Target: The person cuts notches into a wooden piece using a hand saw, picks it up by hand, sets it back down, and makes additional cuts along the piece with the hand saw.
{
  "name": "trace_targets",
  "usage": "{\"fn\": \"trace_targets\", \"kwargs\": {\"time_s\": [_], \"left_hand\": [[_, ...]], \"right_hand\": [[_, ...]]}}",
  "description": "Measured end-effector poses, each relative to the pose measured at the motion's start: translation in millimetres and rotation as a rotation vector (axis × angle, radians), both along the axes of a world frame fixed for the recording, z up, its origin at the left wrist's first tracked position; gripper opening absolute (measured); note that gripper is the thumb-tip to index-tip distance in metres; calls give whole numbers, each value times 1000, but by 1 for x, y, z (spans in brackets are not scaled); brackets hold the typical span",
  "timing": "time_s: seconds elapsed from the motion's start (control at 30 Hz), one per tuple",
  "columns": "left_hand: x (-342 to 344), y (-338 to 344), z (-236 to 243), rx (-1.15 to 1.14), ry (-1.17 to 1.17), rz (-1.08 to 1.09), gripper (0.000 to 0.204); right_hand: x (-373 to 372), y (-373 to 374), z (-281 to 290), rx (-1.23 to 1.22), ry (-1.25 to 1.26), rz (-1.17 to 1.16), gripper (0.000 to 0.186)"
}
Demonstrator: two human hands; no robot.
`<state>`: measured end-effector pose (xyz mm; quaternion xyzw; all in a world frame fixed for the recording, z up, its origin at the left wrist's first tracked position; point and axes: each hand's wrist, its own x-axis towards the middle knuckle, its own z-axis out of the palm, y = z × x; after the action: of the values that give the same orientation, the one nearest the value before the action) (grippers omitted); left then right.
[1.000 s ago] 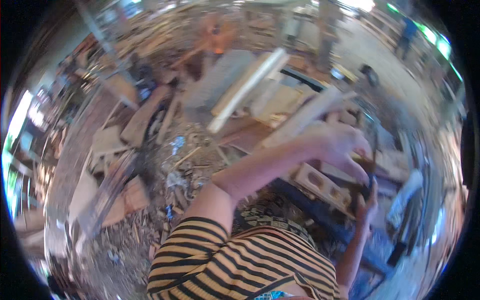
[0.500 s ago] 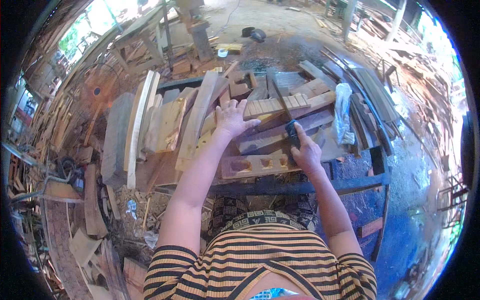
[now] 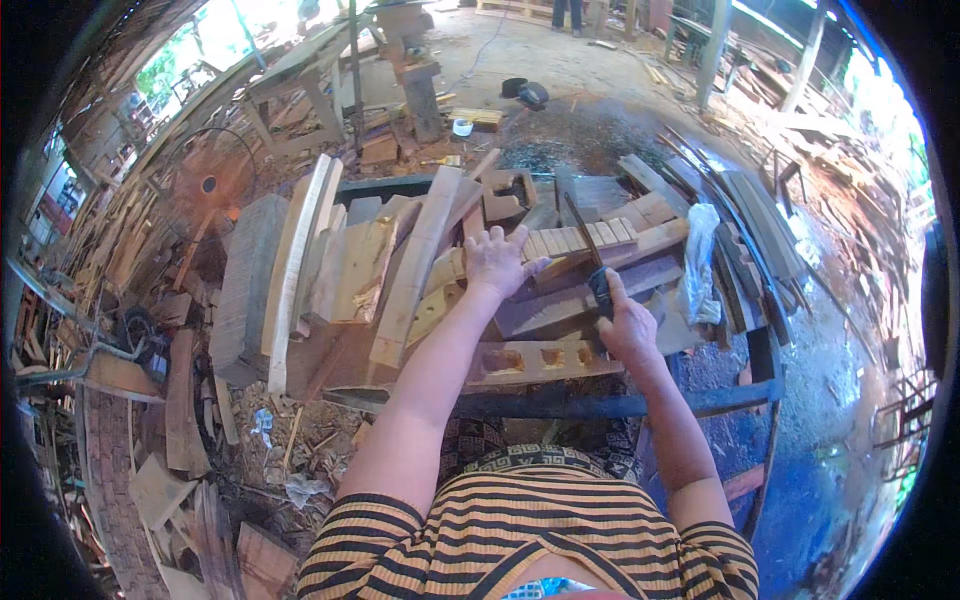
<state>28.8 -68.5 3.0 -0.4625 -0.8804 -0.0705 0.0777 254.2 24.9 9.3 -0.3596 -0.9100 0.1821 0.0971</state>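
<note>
My right hand (image 3: 630,328) is closed round the dark handle of a handsaw (image 3: 582,226), index finger stretched along it. Its narrow blade points away from me and lies across a pale wooden strip (image 3: 615,232) marked by several crosswise lines. To the left, my left hand (image 3: 495,262) grips the same strip, its fingers over the far side and thumb apart. Below the strip, nearer me, lie a thick timber (image 3: 560,305) and a block with square holes (image 3: 545,362). How deep the blade sits in the wood cannot be made out.
Boards (image 3: 415,265) lie left of my hands on a low dark-framed bench (image 3: 680,398). A clear plastic bag (image 3: 702,262) hangs over wood at the right. A round fan (image 3: 209,184) stands far left. Beyond are a white tape roll (image 3: 461,127) and another person's legs (image 3: 567,14).
The whole view has shifted, so the bench appears lower and farther right. Another person's legs now show at the top. Both hands keep their holds on the strip and the handsaw.
</note>
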Motion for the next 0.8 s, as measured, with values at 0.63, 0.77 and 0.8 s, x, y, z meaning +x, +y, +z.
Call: {"fn": "trace_targets", "kwargs": {"time_s": [0.63, 0.77, 0.8], "left_hand": [[0, -2, -3, 55, -18, 12, 72], [-1, -3, -3, 60, -12, 15, 74], [-1, -3, -3, 48, -18, 11, 75]], "right_hand": [[-3, 6, -9, -10, 5, -26, 88], [-1, 4, -20, -10, 94, -5, 87], [0, 5, -22, -2, 106, -9, 87]]}}
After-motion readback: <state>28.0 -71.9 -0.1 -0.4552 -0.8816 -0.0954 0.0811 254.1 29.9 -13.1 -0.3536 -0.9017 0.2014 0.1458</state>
